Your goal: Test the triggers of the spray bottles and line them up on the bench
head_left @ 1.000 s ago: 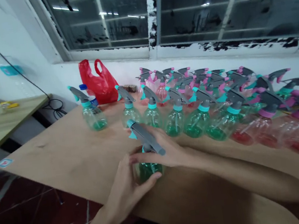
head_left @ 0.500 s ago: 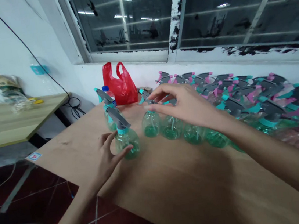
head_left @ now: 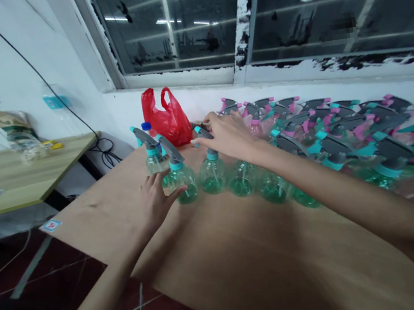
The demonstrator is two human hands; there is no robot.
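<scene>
My left hand [head_left: 155,198] is curved round the left side of a clear green spray bottle [head_left: 187,181], thumb across its front and fingers behind. The bottle has a grey trigger head and a turquoise collar, and stands upright on the table. My right hand [head_left: 227,134] is over the top of the neighbouring spray bottle [head_left: 213,174], thumb and fingers apart around its spray head; contact is hard to make out. Another spray bottle [head_left: 152,157] stands behind my left hand. More green bottles [head_left: 241,181] continue the row to the right beneath my right forearm.
Many spray bottles with grey, pink and turquoise heads [head_left: 338,144] crowd the right side of the wooden table [head_left: 221,255]. A red plastic bag [head_left: 167,117] and a blue-capped bottle [head_left: 146,126] stand at the back by the wall. Another desk [head_left: 6,178] is at left.
The bottle at my left hand has moved right and back, closer to the row. My right hand has shifted slightly back, its thumb and fingers spreading from the neighbouring bottle's head.
</scene>
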